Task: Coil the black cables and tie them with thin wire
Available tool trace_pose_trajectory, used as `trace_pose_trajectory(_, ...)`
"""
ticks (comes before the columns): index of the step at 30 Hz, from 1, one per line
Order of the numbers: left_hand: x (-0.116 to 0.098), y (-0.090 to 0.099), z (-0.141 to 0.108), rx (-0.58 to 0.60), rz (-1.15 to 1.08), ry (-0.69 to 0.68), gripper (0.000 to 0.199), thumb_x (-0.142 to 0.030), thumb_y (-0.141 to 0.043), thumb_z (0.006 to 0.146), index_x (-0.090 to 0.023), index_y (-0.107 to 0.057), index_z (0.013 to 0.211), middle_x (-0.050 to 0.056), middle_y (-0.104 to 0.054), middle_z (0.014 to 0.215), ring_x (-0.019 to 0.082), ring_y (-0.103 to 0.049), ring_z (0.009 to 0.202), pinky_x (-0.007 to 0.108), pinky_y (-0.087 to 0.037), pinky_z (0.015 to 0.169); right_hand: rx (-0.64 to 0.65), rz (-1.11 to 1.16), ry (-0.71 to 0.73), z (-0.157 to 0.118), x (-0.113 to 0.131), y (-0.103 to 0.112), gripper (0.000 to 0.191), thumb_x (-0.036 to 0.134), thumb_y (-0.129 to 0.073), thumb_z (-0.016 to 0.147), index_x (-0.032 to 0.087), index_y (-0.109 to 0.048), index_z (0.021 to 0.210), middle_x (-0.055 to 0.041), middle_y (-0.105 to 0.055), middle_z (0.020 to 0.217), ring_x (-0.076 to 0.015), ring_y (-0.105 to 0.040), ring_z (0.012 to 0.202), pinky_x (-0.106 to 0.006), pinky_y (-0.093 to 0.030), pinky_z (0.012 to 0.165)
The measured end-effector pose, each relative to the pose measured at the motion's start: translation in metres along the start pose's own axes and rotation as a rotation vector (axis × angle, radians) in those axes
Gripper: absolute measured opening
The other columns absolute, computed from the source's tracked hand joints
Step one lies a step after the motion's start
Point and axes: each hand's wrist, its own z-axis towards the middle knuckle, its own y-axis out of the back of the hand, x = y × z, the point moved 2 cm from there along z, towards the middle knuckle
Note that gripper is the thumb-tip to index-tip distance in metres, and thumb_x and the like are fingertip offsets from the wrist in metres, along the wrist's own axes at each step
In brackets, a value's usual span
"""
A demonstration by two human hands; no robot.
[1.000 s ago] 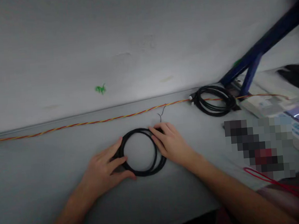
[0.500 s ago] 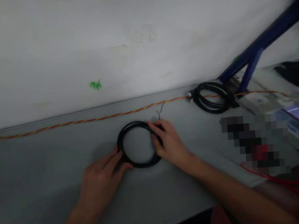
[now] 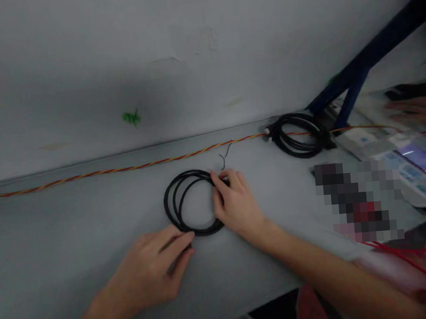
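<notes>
A coil of black cable (image 3: 167, 197) lies on the grey tabletop, its loops fanned apart on the left side. My right hand (image 3: 236, 202) grips the coil's right side, thumb and fingers closed round the bundled loops. At the lower left edge of the coil is my left hand (image 3: 158, 262), fingers bent together against the cable. A dark bit shows between its thumb and fingertips; its exact grip is partly hidden. Just beyond my right hand lie thin dark wire ties (image 3: 227, 150).
A twisted red-and-yellow wire (image 3: 150, 163) runs along the wall. At the right are a second black cable coil (image 3: 289, 151), a blue metal brace (image 3: 360, 64), a lit device (image 3: 419, 160), red cables (image 3: 401, 255), a blurred-out patch and another person's hand (image 3: 419, 110).
My left hand has slid from the coil's left side toward its lower edge. The loops on the left have spread apart. My right hand keeps its hold. Another person's hand has appeared at right.
</notes>
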Motion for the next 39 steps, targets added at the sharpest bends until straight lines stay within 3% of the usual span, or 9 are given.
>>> trace_pose_trajectory(5,0.009,0.004,0.002,0.073,-0.136,-0.129,0.021,-0.017,-0.061,0.1,-0.023,-0.07,0.119,0.003,-0.078,0.105,0.015,-0.074,0.089,0.026,-0.059,0.076,0.062,0.083,0.067,0.005,-0.006,0.003,0.056,0.008,-0.049,0.092,0.013,-0.058,0.148,-0.0184,-0.06,0.119,-0.0336,-0.053,0.108,-0.053,-0.053,0.1)
trace_pose_trajectory(11,0.019,-0.001,0.015,0.051,0.035,-0.108,0.039,-0.048,-0.08,0.088,-0.024,-0.073,0.118,0.012,-0.073,0.125,0.032,-0.064,0.123,0.052,-0.051,0.107,0.117,0.172,0.159,0.013,-0.012,0.005,0.05,0.008,-0.049,0.096,0.012,-0.062,0.144,-0.0164,-0.063,0.119,-0.0303,-0.055,0.109,-0.049,-0.053,0.102)
trace_pose_trajectory(14,0.019,-0.004,0.021,0.095,-0.029,-0.162,0.035,-0.053,-0.079,0.087,-0.019,-0.073,0.095,0.008,-0.074,0.097,0.026,-0.068,0.106,0.045,-0.053,0.105,0.093,0.263,0.171,0.016,-0.013,0.002,0.045,0.015,-0.052,0.101,0.017,-0.06,0.146,-0.0133,-0.066,0.119,-0.0284,-0.058,0.111,-0.048,-0.052,0.104)
trace_pose_trajectory(18,0.014,-0.012,0.024,0.113,0.053,-0.233,0.047,-0.062,-0.072,0.09,-0.019,-0.062,0.073,0.003,-0.063,0.07,0.02,-0.064,0.072,0.036,-0.056,0.074,0.11,0.369,0.235,0.016,-0.006,0.004,0.049,0.029,-0.059,0.104,0.017,-0.052,0.152,-0.0142,-0.065,0.131,-0.0272,-0.057,0.123,-0.047,-0.048,0.111)
trace_pose_trajectory(21,0.01,-0.02,0.021,0.112,0.159,-0.195,0.047,-0.059,-0.066,0.095,-0.019,-0.06,0.072,0.001,-0.061,0.064,0.019,-0.06,0.059,0.034,-0.047,0.059,0.112,0.374,0.3,0.012,0.006,0.016,0.037,0.033,-0.061,0.104,0.019,-0.064,0.138,-0.0146,-0.061,0.138,-0.0279,-0.052,0.131,-0.049,-0.044,0.114)
trace_pose_trajectory(24,0.009,-0.024,0.017,0.083,0.259,-0.083,0.042,-0.052,-0.057,0.102,-0.018,-0.063,0.079,0.001,-0.064,0.065,0.019,-0.061,0.055,0.034,-0.044,0.058,0.241,0.352,0.435,0.004,0.02,0.024,0.03,0.044,-0.066,0.101,0.02,-0.075,0.116,-0.012,-0.066,0.124,-0.0275,-0.055,0.119,-0.049,-0.046,0.107)
trace_pose_trajectory(28,0.006,-0.023,0.012,0.054,0.337,-0.013,0.046,-0.056,-0.058,0.101,-0.018,-0.061,0.076,0.001,-0.063,0.063,0.018,-0.06,0.053,0.033,-0.041,0.057,0.389,0.297,0.558,-0.003,0.03,0.025,0.036,0.05,-0.065,0.101,0.019,-0.076,0.115,-0.0097,-0.068,0.113,-0.0275,-0.054,0.116,-0.047,-0.045,0.105)
trace_pose_trajectory(34,0.004,-0.007,0.018,0.084,0.256,-0.055,0.054,-0.071,-0.074,0.082,-0.018,-0.062,0.073,0.002,-0.064,0.067,0.021,-0.064,0.066,0.034,-0.046,0.063,0.423,0.247,0.589,0.0,0.025,0.025,0.022,0.035,-0.065,0.102,0.02,-0.076,0.115,-0.0087,-0.068,0.113,-0.0272,-0.052,0.118,-0.045,-0.046,0.106)
trace_pose_trajectory(39,0.014,0.007,0.019,0.142,0.219,-0.068,0.026,-0.04,-0.067,0.099,-0.018,-0.067,0.084,0.002,-0.069,0.074,0.022,-0.067,0.075,0.043,-0.051,0.09,0.416,0.22,0.554,0.004,0.011,0.029,0.035,0.01,-0.067,0.093,0.021,-0.071,0.126,-0.0114,-0.061,0.131,-0.0274,-0.05,0.129,-0.045,-0.046,0.112)
